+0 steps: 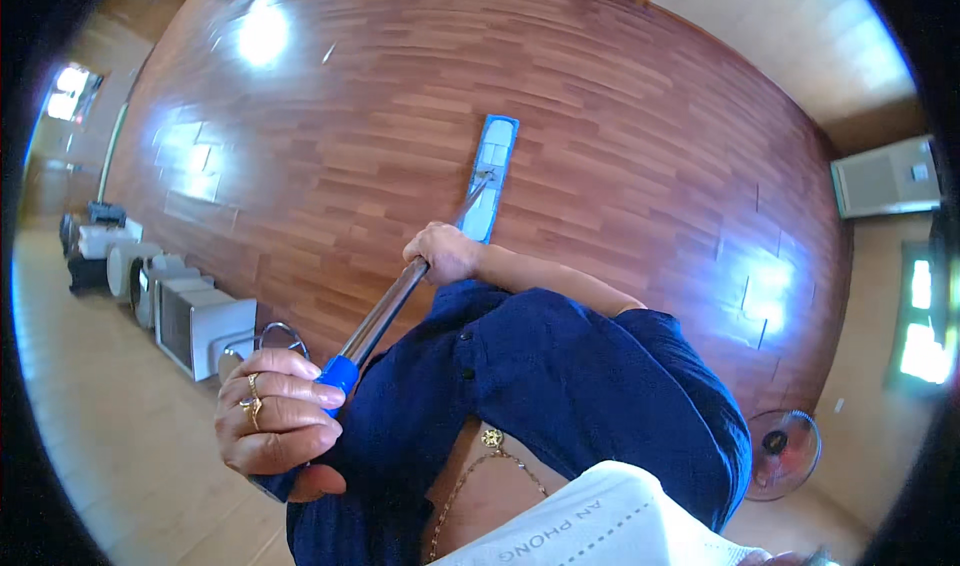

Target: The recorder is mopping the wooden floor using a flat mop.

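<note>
A flat mop with a blue, rectangular head [494, 146] lies on the wooden floor ahead of me. Its metal pole [384, 311] slants up toward my body, ending in a blue grip [339, 375]. My left hand [275, 416], with rings on a finger, is closed around that grip at the lower left. Farther down the pole, my right hand [447, 253] wraps round the metal, its forearm reaching across from the right. Part of the pole is hidden behind the right hand. The mop head's pad underneath is out of sight.
Brown plank flooring [620, 166] spreads around the mop, with bright light reflections. Along the left wall stand a white box-shaped unit [230, 336] and several other items. At the right are a round fan [783, 451] and a white box-like thing [885, 178] by the wall.
</note>
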Available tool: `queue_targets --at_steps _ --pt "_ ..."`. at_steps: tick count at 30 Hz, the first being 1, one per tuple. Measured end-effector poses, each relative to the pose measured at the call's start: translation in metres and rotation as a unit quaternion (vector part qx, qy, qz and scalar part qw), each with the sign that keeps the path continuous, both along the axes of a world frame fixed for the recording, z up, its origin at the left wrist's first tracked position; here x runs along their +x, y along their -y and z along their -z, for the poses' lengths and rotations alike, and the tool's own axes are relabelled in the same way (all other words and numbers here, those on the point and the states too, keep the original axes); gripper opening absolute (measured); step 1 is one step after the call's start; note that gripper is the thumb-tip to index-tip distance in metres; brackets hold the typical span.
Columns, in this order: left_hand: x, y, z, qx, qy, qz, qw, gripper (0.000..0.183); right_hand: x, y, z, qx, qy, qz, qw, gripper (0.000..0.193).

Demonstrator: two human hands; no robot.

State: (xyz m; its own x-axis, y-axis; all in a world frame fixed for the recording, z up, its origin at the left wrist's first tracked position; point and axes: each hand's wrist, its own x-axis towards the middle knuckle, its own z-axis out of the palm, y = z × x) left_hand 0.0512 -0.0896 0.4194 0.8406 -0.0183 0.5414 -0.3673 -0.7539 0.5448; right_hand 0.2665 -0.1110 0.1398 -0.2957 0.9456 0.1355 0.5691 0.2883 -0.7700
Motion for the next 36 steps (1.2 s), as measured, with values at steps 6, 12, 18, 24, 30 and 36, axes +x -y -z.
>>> queue_targets --at_steps 6,12,18,24,30,36 --pt "0.049 0.003 0.014 -0.069 -0.006 0.078 0.995 0.028 0.057 0.067 0.005 -0.017 -0.003 0.109 0.994 0.012" --pt "0.119 0.008 0.054 -0.158 0.032 0.145 0.976 0.024 0.113 0.135 0.019 0.028 -0.013 0.240 0.970 0.029" --pt "0.198 0.026 0.088 -0.237 0.014 0.222 0.946 0.017 0.155 0.198 0.053 0.054 0.034 0.408 0.911 0.038" --pt "0.274 0.027 0.105 -0.215 -0.095 0.296 0.926 0.016 0.191 0.245 0.059 0.045 0.046 0.570 0.819 0.034" --pt "0.342 0.040 0.147 -0.259 -0.135 0.402 0.868 0.012 0.226 0.290 0.136 0.113 0.070 0.689 0.713 0.030" --pt "0.397 0.057 0.180 -0.189 -0.162 0.502 0.829 0.012 0.249 0.318 0.158 0.145 0.111 0.764 0.619 0.023"
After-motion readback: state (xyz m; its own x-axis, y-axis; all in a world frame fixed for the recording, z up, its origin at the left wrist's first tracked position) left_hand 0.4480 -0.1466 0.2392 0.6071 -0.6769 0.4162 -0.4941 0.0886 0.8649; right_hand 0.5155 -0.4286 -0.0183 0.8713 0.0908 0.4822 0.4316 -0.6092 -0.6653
